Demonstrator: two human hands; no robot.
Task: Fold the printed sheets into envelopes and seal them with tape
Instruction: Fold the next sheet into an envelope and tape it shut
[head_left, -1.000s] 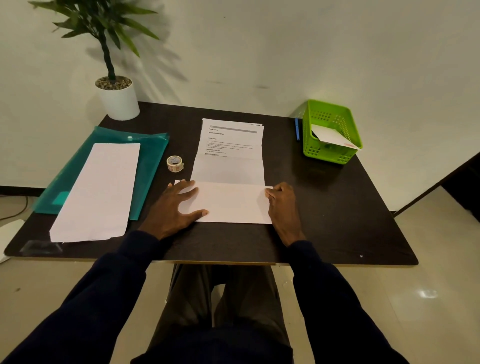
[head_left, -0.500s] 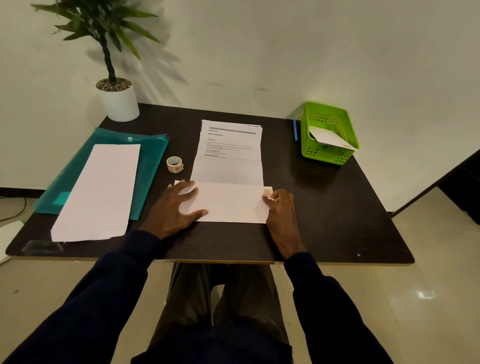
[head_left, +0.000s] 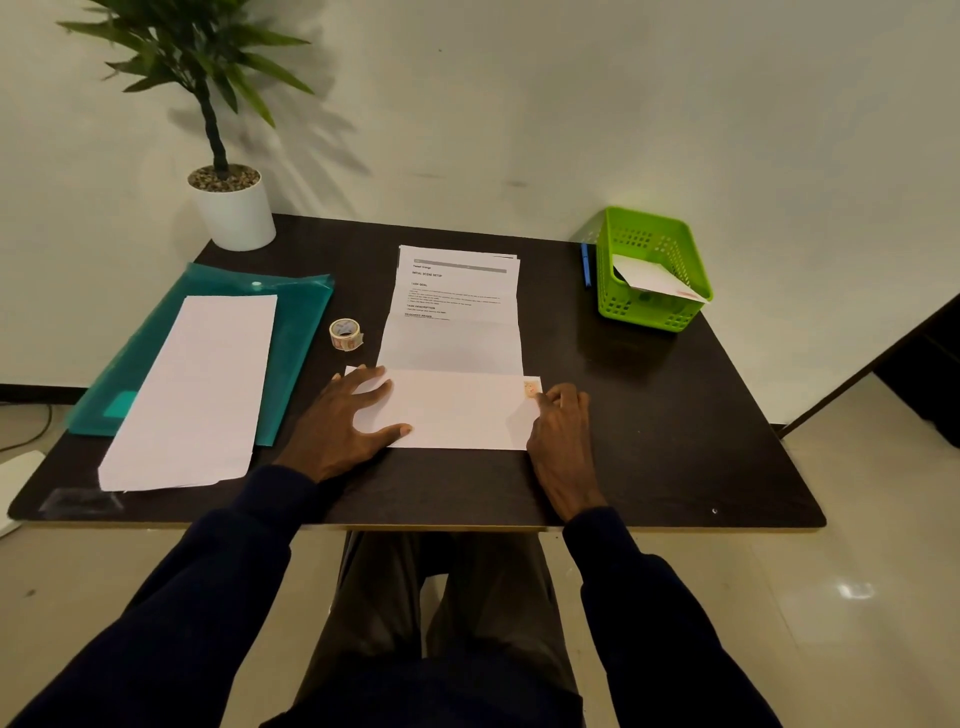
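Left hand (head_left: 343, 421) lies flat, fingers spread, on the sheet's (head_left: 457, 410) folded lower flap mid-frame. Right hand (head_left: 563, 436) presses a tape bit (head_left: 530, 388) at its corner, gripping nothing. Top fold remains. A stack (head_left: 192, 395) waits left; the basket (head_left: 649, 312), upper right, holds one envelope (head_left: 652, 278).

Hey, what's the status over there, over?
Left hand flat on folded sheet. Right hand at tape piece on its right corner. Tape roll beside, clear of hands.
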